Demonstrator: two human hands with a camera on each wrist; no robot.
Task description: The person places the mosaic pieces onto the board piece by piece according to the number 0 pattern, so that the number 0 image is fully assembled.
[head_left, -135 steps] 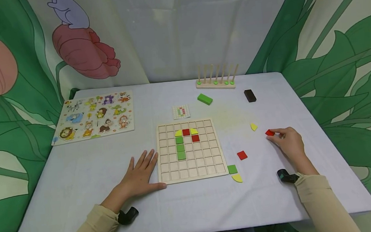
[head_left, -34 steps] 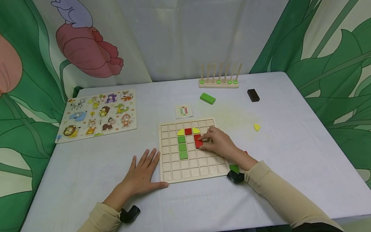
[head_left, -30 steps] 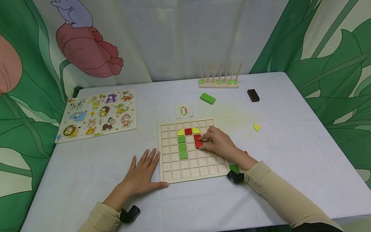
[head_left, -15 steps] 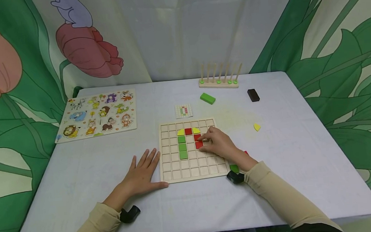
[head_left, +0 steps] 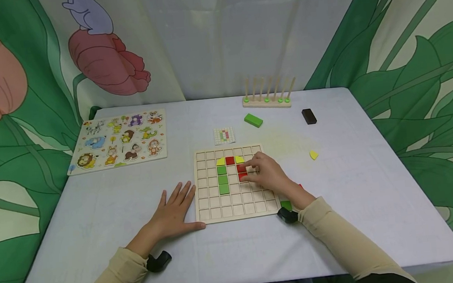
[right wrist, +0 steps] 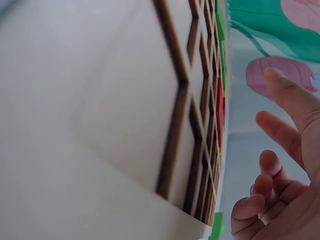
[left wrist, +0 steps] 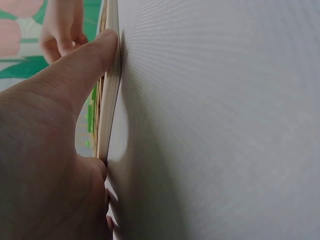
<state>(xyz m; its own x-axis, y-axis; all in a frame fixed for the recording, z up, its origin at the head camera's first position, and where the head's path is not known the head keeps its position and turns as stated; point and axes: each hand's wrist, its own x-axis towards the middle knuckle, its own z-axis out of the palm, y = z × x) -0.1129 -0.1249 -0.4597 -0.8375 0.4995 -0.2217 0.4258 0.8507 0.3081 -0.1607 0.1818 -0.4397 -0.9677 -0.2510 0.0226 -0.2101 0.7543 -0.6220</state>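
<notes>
A wooden grid board (head_left: 216, 205) lies mid-table. Green tiles (head_left: 223, 179) run down one column; a red tile (head_left: 230, 160) sits between two yellow pieces (head_left: 220, 161) along the top. Below the right yellow piece, two red squares stand one under the other; the lower red tile (head_left: 243, 177) is partly covered by my right hand (head_left: 267, 174). That hand's thumb and forefinger are apart over the red squares, and the right wrist view shows nothing between them. My left hand (head_left: 172, 212) lies flat with fingers spread, its fingertips and thumb (left wrist: 106, 42) right at the board's left edge.
Beside the board's right edge lie a green tile (head_left: 286, 205), a red tile (head_left: 300, 186) mostly hidden by my right wrist, and a yellow piece (head_left: 314, 155). Behind are a pattern card (head_left: 224, 135), green block (head_left: 253, 120), black block (head_left: 309, 116), peg stand (head_left: 266, 103) and animal puzzle (head_left: 117, 142).
My right hand has brought a red tile from the table's right side to the board, under the other red square, and its fingers have since come off it. The left hand stays put.
</notes>
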